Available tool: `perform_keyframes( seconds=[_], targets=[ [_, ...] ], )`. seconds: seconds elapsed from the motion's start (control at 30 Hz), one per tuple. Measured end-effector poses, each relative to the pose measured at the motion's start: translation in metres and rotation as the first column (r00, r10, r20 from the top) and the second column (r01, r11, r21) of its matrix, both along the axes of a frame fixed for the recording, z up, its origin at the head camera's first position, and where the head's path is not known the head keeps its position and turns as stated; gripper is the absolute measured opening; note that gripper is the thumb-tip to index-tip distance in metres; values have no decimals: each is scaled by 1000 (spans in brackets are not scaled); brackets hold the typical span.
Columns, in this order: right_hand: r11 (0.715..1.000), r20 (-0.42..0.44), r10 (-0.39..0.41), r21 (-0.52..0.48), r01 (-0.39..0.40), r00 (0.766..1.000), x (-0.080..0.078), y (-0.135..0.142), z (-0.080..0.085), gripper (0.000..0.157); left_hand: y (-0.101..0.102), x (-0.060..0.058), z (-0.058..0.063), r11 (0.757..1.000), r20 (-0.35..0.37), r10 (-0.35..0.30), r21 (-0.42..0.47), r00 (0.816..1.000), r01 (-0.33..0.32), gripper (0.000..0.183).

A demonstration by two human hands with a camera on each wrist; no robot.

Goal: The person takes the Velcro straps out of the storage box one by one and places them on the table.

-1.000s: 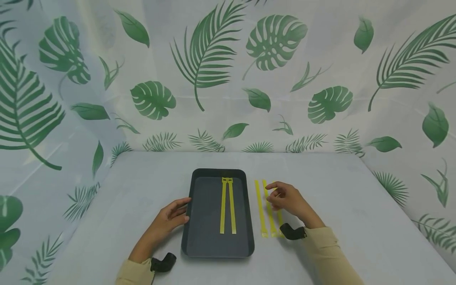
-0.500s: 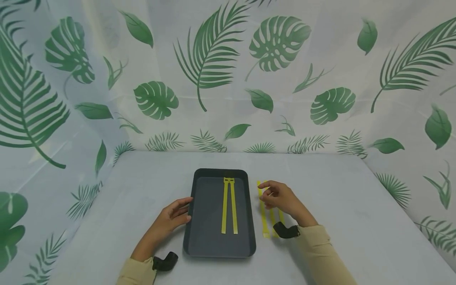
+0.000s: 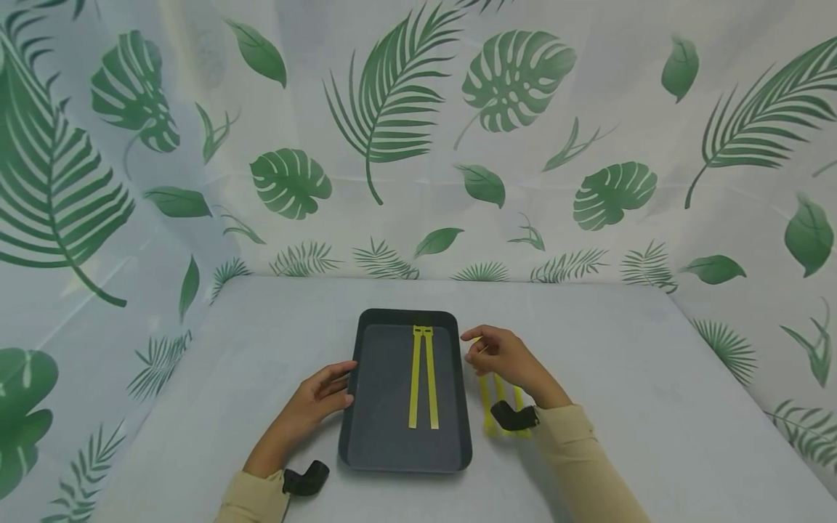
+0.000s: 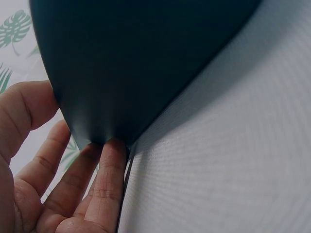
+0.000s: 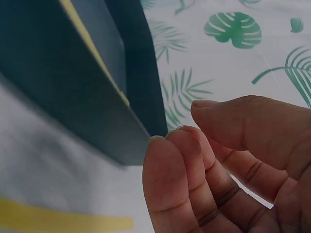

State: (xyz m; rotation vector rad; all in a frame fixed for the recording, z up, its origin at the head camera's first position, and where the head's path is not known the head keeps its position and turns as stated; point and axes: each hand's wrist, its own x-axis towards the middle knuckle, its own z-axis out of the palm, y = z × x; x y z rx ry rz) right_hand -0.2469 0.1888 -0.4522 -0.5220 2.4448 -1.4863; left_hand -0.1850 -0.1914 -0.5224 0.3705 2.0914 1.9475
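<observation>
My left hand (image 3: 317,398) rests its fingertips on the left wall of a dark grey tray (image 3: 375,421). In the left wrist view, its extended fingers (image 4: 108,189) press the tray's outer side near the table. Two flat yellow straps with slotted heads lie side by side in the tray, a left strap (image 3: 415,385) and a right strap (image 3: 431,385). My right hand (image 3: 506,356), fingers loosely bent and holding nothing, hovers by the tray's upper right wall. Below it lie three similar yellow straps (image 3: 487,418), partly hidden by the hand and wrist.
The tray stands on a table (image 3: 275,309) covered in white cloth. Behind and at the sides hangs a white curtain (image 3: 405,218) printed with green leaves. A black wrist camera (image 3: 513,416) sits on the right wrist, another black camera (image 3: 306,479) on the left.
My right hand has moved left and slightly away from me, from over the loose straps to the tray's right edge. The left hand stays on the tray; the whole view shifts slightly.
</observation>
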Motion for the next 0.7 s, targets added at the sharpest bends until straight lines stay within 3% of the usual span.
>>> perform_keyframes(
  seconds=[0.43, 0.7],
  targets=[
    [998, -52, 58, 20, -57, 997, -6, -17, 3, 33, -1, 1, 0, 1000, -15, -3, -4, 1000, 3, 63],
    [998, -40, 64, 15, -64, 997, -11, -30, 6, 34, -1, 1, 0, 1000, -21, -3, -12, 1000, 3, 62]
  ],
)
